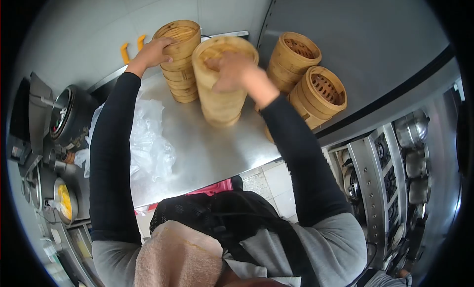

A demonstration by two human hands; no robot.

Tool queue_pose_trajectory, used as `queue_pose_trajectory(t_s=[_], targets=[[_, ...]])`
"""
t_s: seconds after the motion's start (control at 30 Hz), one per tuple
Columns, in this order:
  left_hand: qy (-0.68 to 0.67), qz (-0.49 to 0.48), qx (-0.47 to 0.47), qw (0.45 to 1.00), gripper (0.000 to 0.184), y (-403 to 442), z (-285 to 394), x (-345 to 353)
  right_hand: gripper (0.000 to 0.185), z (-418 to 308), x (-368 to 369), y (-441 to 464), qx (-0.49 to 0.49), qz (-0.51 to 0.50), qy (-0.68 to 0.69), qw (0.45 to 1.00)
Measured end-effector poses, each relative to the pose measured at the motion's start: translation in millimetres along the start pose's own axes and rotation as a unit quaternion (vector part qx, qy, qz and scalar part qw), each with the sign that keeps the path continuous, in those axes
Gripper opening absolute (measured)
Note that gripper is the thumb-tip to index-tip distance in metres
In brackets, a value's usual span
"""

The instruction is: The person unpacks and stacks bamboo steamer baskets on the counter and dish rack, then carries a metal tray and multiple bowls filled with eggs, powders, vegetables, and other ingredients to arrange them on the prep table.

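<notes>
My left hand (154, 53) grips the top rim of a tall stack of bamboo steamers (178, 65), fingers over the edge and thumb on the side. Close to its right stands a second tall stack of bamboo steamers (221, 102), blurred by motion. My right hand (234, 72) is on its top at the near rim, fingers reaching inside; it is blurred too, but appears closed on the rim. Two shorter stacks stand to the right, one bamboo steamer (279, 65) behind another bamboo steamer (296, 97), their slatted bases showing from above.
The stacks stand on a steel table (197, 153). Crumpled clear plastic bags (150, 139) lie at its left. A dark pot (74, 116) and a bowl with yellow contents (65, 200) are further left. A grey metal wall (365, 45) borders the right; a stove (380, 178) stands beyond.
</notes>
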State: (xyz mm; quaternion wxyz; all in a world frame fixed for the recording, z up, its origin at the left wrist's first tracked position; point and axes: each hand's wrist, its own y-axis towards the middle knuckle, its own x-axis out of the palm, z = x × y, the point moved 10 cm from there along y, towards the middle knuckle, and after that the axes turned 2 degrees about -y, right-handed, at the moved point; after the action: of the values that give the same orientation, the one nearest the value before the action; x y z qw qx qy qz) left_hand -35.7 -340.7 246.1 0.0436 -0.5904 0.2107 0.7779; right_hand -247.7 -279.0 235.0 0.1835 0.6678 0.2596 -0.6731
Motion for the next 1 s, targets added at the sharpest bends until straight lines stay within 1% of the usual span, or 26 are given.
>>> queue_pose_trajectory(t_s=[0.1, 0.2, 0.23, 0.43, 0.57, 0.63, 0.73, 0.8, 0.87, 0.97, 1.0], targets=[[-0.034, -0.073, -0.012, 0.997, 0.066, 30.7, 14.6, 13.2, 0.078, -34.0, -0.6, -53.9, -0.015, 0.032, -0.008, 0.999], [-0.015, -0.063, 0.093, 0.994, 0.065, 74.1, 44.2, 30.7, 0.075, -55.8, 1.6, -85.9, -0.039, 0.07, -0.005, 0.997], [-0.022, -0.084, 0.106, 0.991, 0.062, 84.7, 66.5, 32.6, 0.075, -61.8, 1.9, -92.2, -0.049, 0.079, -0.002, 0.996], [-0.061, -0.125, 0.183, 0.973, 0.058, 160.5, 128.7, 77.5, 0.074, -65.0, 0.0, -98.5, -0.069, 0.097, 0.025, 0.993], [-0.046, -0.133, 0.182, 0.973, 0.057, 194.5, 159.2, 101.3, 0.071, -63.6, 2.9, -96.8, -0.072, 0.096, 0.029, 0.992], [-0.059, -0.132, 0.196, 0.97, 0.057, 205.7, 173.6, 106.9, 0.069, -62.3, 4.6, -95.7, -0.069, 0.096, 0.036, 0.992], [-0.078, -0.14, 0.22, 0.962, 0.059, 213.0, 193.9, 115.4, 0.067, -61.5, 6.5, -94.5, -0.064, 0.127, 0.043, 0.989], [-0.164, -0.106, 0.282, 0.939, 0.062, 204.7, 207.9, 104.5, 0.068, -60.8, 6.0, -93.3, -0.065, 0.136, 0.036, 0.988], [-0.171, -0.085, 0.262, 0.946, 0.064, 198.1, 185.6, 104.8, 0.069, -66.1, 8.3, -93.2, -0.076, 0.139, 0.037, 0.987], [-0.239, -0.025, 0.209, 0.948, 0.064, 172.1, 171.7, 78.5, 0.072, -62.4, 2.3, -93.5, -0.076, 0.137, 0.021, 0.987], [-0.276, -0.042, 0.195, 0.94, 0.063, 170.8, 164.0, 77.7, 0.071, -61.3, -7.7, -99.1, -0.118, 0.18, 0.058, 0.975]])
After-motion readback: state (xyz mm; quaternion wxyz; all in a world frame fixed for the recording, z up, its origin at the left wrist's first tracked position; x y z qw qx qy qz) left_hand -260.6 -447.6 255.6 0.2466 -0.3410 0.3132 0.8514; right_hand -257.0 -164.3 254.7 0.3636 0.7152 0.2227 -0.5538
